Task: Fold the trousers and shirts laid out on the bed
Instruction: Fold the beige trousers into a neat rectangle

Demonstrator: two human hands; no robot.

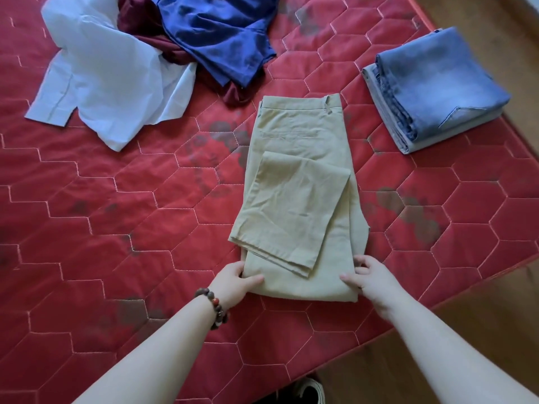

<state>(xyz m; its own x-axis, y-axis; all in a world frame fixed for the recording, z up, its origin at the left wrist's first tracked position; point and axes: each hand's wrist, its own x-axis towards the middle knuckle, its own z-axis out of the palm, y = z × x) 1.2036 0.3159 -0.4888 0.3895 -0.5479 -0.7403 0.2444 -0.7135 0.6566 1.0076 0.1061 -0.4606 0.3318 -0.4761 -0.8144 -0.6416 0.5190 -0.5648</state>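
While both hands grip the near fold, the scene reads so:
Shoe (310, 393): dark, at the bed's near edge, on the floor.
Left hand (234, 279): thumb on top, fingers curled under the near left corner of the khaki trousers (300, 182); bead bracelet (214, 309) on the wrist.
Right hand (370, 277): pinches the near right corner.
Khaki trousers: mid-bed, legs doubled back, waistband far.
Bed (102, 228): red quilted cover with hexagon stitching and dark stains.
Jeans (434, 88): folded, far right, near the edge.
Shirts: white shirt (102, 74), maroon shirt (140, 21) and blue shirt (215, 33) heaped far left.
Floor (495, 316): brown wood, right of the bed.
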